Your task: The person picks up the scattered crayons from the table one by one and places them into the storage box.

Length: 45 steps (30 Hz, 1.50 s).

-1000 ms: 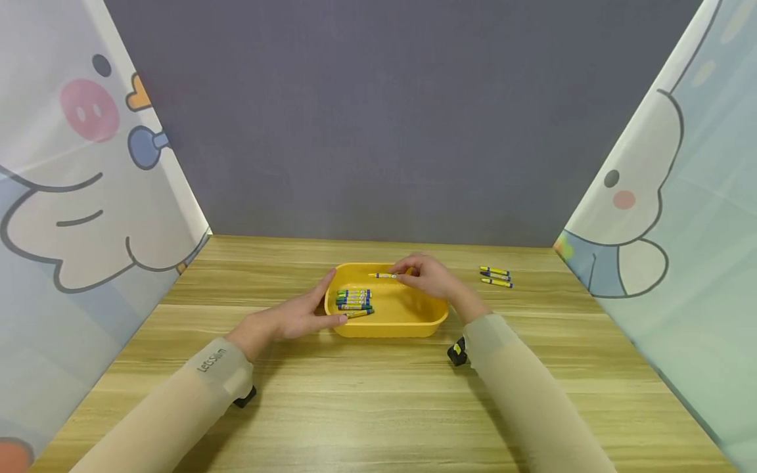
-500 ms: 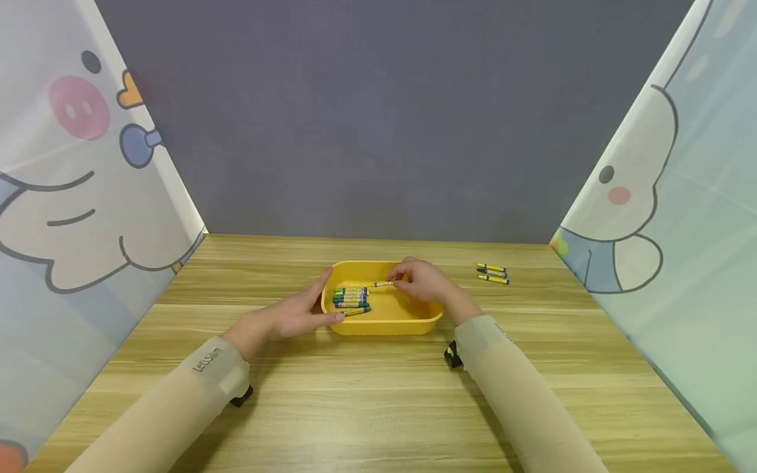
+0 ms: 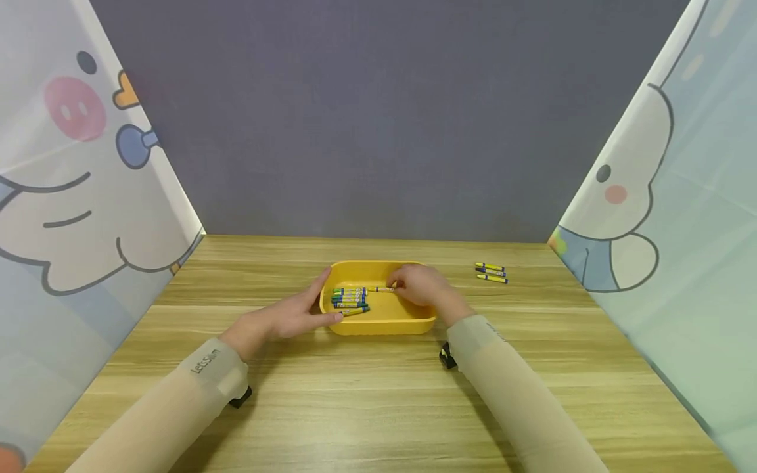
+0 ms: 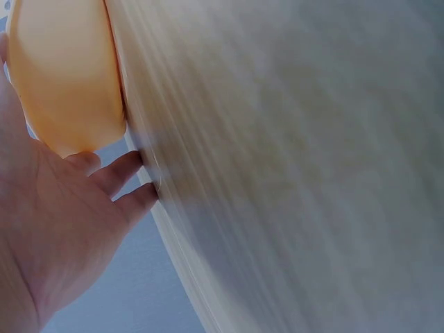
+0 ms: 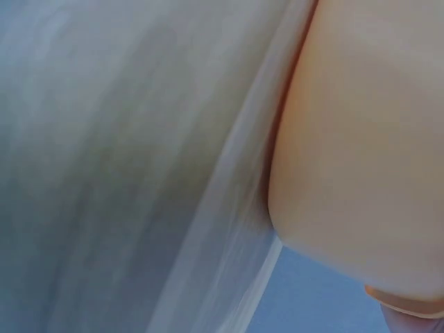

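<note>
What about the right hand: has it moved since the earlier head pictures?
Yes: the right hand has moved down the head view, farther from the back edge of the table.

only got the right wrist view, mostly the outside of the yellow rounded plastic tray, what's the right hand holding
Observer: In the head view, the right hand holds one end of a slim yellow-and-blue crayon inside the tray.
Operator: ok and where's the left hand
Observer: The left hand rests against the tray's left end.
Operator: any crayons outside the tray
Observer: Yes, three slim paper-wrapped crayons lie on the light wood-grain table, to the right of the tray.
</note>
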Motion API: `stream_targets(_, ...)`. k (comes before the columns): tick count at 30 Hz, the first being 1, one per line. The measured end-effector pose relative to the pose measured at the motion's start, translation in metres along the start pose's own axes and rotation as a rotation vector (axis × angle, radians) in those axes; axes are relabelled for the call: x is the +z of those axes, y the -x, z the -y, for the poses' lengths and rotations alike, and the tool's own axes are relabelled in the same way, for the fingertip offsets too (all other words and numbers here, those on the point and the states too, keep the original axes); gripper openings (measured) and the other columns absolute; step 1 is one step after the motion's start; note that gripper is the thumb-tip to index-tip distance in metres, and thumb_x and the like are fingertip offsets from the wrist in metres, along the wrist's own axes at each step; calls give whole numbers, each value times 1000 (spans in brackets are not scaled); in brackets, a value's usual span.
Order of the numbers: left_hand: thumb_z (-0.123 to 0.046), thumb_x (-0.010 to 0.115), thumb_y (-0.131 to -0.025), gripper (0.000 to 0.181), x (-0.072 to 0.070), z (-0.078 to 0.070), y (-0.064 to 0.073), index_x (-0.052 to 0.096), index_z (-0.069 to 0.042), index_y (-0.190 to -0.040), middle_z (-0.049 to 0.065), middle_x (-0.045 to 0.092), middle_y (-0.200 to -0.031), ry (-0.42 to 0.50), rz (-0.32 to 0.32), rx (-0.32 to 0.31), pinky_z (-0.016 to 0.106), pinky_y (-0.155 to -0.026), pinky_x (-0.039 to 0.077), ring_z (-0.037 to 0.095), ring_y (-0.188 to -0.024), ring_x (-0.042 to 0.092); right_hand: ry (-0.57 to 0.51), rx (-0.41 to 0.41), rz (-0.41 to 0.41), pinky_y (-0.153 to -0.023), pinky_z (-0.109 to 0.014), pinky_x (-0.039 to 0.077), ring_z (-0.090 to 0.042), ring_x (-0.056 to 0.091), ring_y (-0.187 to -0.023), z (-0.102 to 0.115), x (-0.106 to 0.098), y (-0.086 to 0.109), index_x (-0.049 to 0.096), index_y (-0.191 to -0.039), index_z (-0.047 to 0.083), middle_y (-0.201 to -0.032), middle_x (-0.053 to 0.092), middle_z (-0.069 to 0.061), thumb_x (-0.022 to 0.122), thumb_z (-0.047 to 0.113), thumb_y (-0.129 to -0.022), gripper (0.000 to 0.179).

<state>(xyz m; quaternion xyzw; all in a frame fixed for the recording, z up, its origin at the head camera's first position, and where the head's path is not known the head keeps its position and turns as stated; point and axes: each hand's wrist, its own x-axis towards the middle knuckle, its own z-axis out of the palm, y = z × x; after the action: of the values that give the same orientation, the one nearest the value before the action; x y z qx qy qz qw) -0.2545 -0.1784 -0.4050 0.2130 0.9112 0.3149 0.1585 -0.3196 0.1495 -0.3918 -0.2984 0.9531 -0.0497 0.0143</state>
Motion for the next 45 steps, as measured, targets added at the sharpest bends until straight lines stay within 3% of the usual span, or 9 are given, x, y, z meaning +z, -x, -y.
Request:
stream_targets(6, -71, 63, -102, 118, 1, 1, 0, -15, -23, -177, 24, 18, -182, 6, 1, 11, 63, -131, 31, 41, -160, 41, 9, 6, 0, -102, -48, 60, -22, 74, -115, 1, 3, -1, 81, -127, 25, -133, 77, 0, 70, 21, -109, 21)
stream_targets(21, -74, 62, -102, 118, 4, 5, 1, -14, -24, -177, 23, 20, -182, -8, -5, -5, 63, -132, 31, 44, -160, 40, 9, 18, 7, -107, -48, 59, -23, 73, -121, 3, 3, -1, 79, -132, 23, -136, 77, 0, 71, 22, -109, 24)
stream_targets(27, -74, 62, -101, 119, 4, 6, -1, -14, -24, -177, 22, 20, -182, -10, -6, -6, 63, -132, 31, 43, -161, 39, -35, 29, 2, -109, -48, 58, -24, 72, -123, 3, 3, 0, 79, -132, 21, -137, 76, -1, 71, 20, -107, 26)
stream_targets(31, -74, 63, -101, 119, 4, 7, -2, -15, -25, -177, 22, 21, -182, -6, -6, -5, 63, -132, 31, 43, -161, 40, -85, 31, -27, -107, -48, 57, -24, 72, -119, 1, 2, 0, 79, -129, 19, -129, 76, -3, 74, 21, -105, 25)
stream_targets(36, -74, 63, -101, 119, 2, 5, -2, -15, -25, -177, 23, 20, -182, -1, -3, 0, 63, -132, 30, 43, -161, 39, -234, 46, -107, -103, -46, 58, -23, 70, -111, 0, -1, 1, 79, -128, 14, -117, 74, -4, 74, 21, -103, 27)
stream_targets(42, -73, 64, -101, 119, 0, 1, -2, -15, -25, -177, 22, 18, -183, 4, -3, 11, 63, -133, 29, 41, -162, 38, -557, 109, -287, -80, -36, 53, -21, 60, -88, -6, -4, 5, 80, -128, 9, -116, 74, -8, 70, 19, -107, 26)
stream_targets(45, -73, 64, -101, 119, 1, 1, -2, -16, -26, -177, 22, 18, -182, 1, -4, 10, 63, -133, 29, 41, -161, 39, -643, 126, -379, -70, -31, 48, -22, 57, -84, -15, -7, 10, 80, -128, 7, -116, 73, -11, 69, 20, -109, 26)
